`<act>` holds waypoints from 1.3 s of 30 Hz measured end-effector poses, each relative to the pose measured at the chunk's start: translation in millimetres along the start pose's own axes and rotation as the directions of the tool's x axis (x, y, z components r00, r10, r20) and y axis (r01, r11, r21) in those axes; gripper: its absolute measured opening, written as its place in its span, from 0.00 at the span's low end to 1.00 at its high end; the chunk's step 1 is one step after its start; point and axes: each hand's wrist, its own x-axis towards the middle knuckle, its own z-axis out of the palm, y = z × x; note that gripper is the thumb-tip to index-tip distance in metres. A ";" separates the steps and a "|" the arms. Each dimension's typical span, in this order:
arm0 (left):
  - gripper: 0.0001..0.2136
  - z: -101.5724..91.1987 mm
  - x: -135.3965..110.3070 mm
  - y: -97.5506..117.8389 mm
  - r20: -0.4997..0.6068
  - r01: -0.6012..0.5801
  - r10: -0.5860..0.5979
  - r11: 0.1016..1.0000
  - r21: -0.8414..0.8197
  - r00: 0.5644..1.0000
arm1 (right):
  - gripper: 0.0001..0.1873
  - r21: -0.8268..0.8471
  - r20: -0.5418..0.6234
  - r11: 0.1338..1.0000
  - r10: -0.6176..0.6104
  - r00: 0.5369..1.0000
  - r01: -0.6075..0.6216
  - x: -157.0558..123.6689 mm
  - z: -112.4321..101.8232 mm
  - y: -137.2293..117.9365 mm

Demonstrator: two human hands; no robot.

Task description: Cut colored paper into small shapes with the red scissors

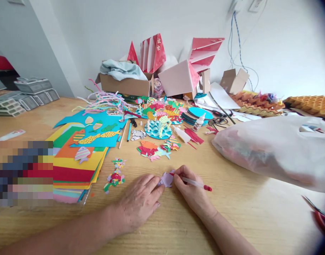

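A small purple paper fish (167,179) lies flat on the wooden table in front of me. My left hand (142,198) rests palm down beside it, fingers stretched out, their tips pressing the fish's left edge onto the table. In my right hand (187,182) is a red pen (196,183) with a clear barrel. Its tip meets the upper right part of the fish. Just left of my left hand lie small coloured paper scraps (116,179). Beyond the fish is a pile of cut paper fish (149,148) in orange, red and green.
Coloured paper sheets (77,173) with decorated fish on top lie at the left. A glue bottle (199,123) stands near blue discs (201,112). A full white plastic bag (274,152) fills the right side, with red-handled scissors (320,216) nearer me. Boxes (125,85) stand along the wall.
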 end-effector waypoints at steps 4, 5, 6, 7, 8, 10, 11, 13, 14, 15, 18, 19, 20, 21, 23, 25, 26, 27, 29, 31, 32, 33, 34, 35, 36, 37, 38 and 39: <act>0.17 -0.1 0.1 0.5 0.011 0.000 0.000 1.000 -0.001 1.000 | 0.05 -0.006 0.019 1.000 -0.002 1.000 0.002 -0.3 0.4 1.7; 0.17 -0.3 0.2 0.6 0.015 -0.001 0.001 1.000 0.000 1.000 | 0.05 -0.011 0.018 1.000 0.001 1.000 -0.001 -0.4 0.3 1.7; 0.17 -0.4 0.3 0.6 0.021 -0.001 0.001 1.000 0.002 1.000 | 0.05 -0.019 0.010 1.000 0.005 1.000 -0.005 -0.3 0.2 1.5; 0.17 -0.5 0.4 0.6 0.026 -0.001 0.001 1.000 0.002 1.000 | 0.05 -0.028 0.002 1.000 0.008 1.000 -0.008 -0.2 0.0 1.2; 0.17 -0.4 0.5 0.5 0.031 0.002 -0.002 1.000 0.003 1.000 | 0.05 -0.038 -0.008 0.999 0.010 1.000 -0.011 -0.1 -0.2 0.6; 0.18 -0.1 0.5 0.4 0.039 0.007 -0.007 1.000 0.003 0.999 | 0.05 -0.047 -0.023 0.999 0.011 1.000 -0.012 0.1 -0.4 -0.8; 0.18 0.0 0.4 0.4 0.041 0.008 -0.008 1.000 0.003 0.999 | 0.05 -0.044 -0.026 0.999 0.010 1.000 -0.012 0.1 -0.5 -1.5; 0.18 -0.1 0.0 0.5 0.039 0.006 -0.006 1.000 0.002 0.999 | 0.05 -0.029 -0.020 0.999 0.012 1.000 -0.013 -0.2 -0.6 -2.7; 0.18 -0.4 -0.1 0.6 0.038 0.004 -0.004 1.000 0.002 0.999 | 0.05 -0.021 -0.013 1.000 0.015 1.000 -0.015 -0.4 -0.5 -3.2; 0.18 -0.7 -0.3 0.6 0.035 0.002 -0.002 1.000 0.001 0.999 | 0.05 -0.013 -0.004 1.000 0.016 1.000 -0.016 -0.7 -0.5 -3.4; 0.18 -1.1 -0.4 0.6 0.035 0.004 -0.004 1.000 -0.002 0.999 | 0.05 0.007 0.026 1.000 0.012 1.000 -0.012 -1.4 -0.6 -3.6; 0.18 -1.0 -0.4 0.5 0.037 0.004 -0.004 1.000 -0.003 0.999 | 0.05 0.011 0.034 1.000 0.010 0.999 -0.010 -1.5 -0.8 -3.5; 0.18 -0.6 -0.3 0.3 0.039 0.006 -0.006 1.000 -0.004 0.999 | 0.05 0.017 0.037 1.000 0.007 0.999 -0.007 -1.5 -1.1 -3.3; 0.18 -0.2 -0.1 0.2 0.042 0.007 -0.007 1.000 -0.006 0.999 | 0.05 0.026 0.031 1.000 0.005 0.999 -0.006 -1.5 -1.5 -3.1; 0.18 0.5 0.2 0.0 0.043 0.006 -0.005 1.000 -0.013 0.999 | 0.05 0.047 0.005 0.999 0.003 1.000 -0.003 -1.5 -2.7 -2.8; 0.18 0.0 0.7 -0.1 0.038 0.004 -0.004 1.000 -0.022 0.999 | 0.05 0.066 -0.023 0.998 -0.002 1.000 0.003 -1.8 -3.8 -2.6; 0.18 -0.7 1.0 -0.1 0.040 0.004 -0.003 1.000 -0.027 0.999 | 0.05 0.074 -0.026 0.997 -0.002 1.000 0.004 -2.1 -4.1 -2.6; 0.18 -1.7 1.4 -0.2 0.042 0.003 -0.001 0.999 -0.032 0.999 | 0.05 0.084 -0.020 0.996 0.000 1.000 0.001 -2.4 -4.1 -2.4; 0.18 -4.0 2.1 -0.3 0.052 0.002 0.000 0.999 -0.041 0.999 | 0.05 0.115 0.016 0.993 0.007 1.000 -0.009 -3.0 -3.4 -1.5; 0.17 -5.9 2.6 -0.4 0.062 0.003 0.000 0.999 -0.049 0.998 | 0.05 0.133 0.063 0.991 -0.001 0.998 -0.007 -3.2 -2.1 0.1; 0.17 -6.5 2.8 -0.4 0.064 0.006 -0.003 0.999 -0.050 0.998 | 0.04 0.133 0.079 0.991 -0.011 0.997 0.000 -3.1 -1.4 0.9; 0.17 -6.9 2.9 -0.3 0.065 0.009 -0.006 0.999 -0.050 0.998 | 0.05 0.129 0.089 0.992 -0.021 0.996 0.009 -3.0 -0.9 1.6; 0.17 -7.1 2.9 -0.2 0.066 0.014 -0.011 0.999 -0.049 0.998 | 0.05 0.122 0.093 0.992 -0.027 0.995 0.016 -3.0 -0.7 2.1; 0.17 -7.3 3.0 -0.1 0.068 0.018 -0.014 0.999 -0.049 0.998 | 0.05 0.119 0.093 0.993 -0.028 0.995 0.016 -3.0 -0.7 2.1; 0.17 -7.4 3.0 0.1 0.070 0.020 -0.017 0.999 -0.050 0.997 | 0.05 0.119 0.092 0.993 -0.026 0.995 0.015 -3.1 -1.0 1.7; 0.17 -7.6 3.1 0.3 0.072 0.022 -0.019 0.998 -0.052 0.997 | 0.04 0.122 0.090 0.992 -0.026 0.996 0.015 -3.4 -1.4 0.9; 0.17 -7.8 3.2 0.4 0.072 0.023 -0.019 0.998 -0.054 0.997 | 0.04 0.125 0.090 0.992 -0.029 0.995 0.017 -3.8 -1.8 -0.2; 0.17 -8.0 3.3 0.5 0.070 0.024 -0.021 0.998 -0.054 0.997 | 0.04 0.128 0.099 0.991 -0.035 0.994 0.022 -4.3 -2.2 -1.5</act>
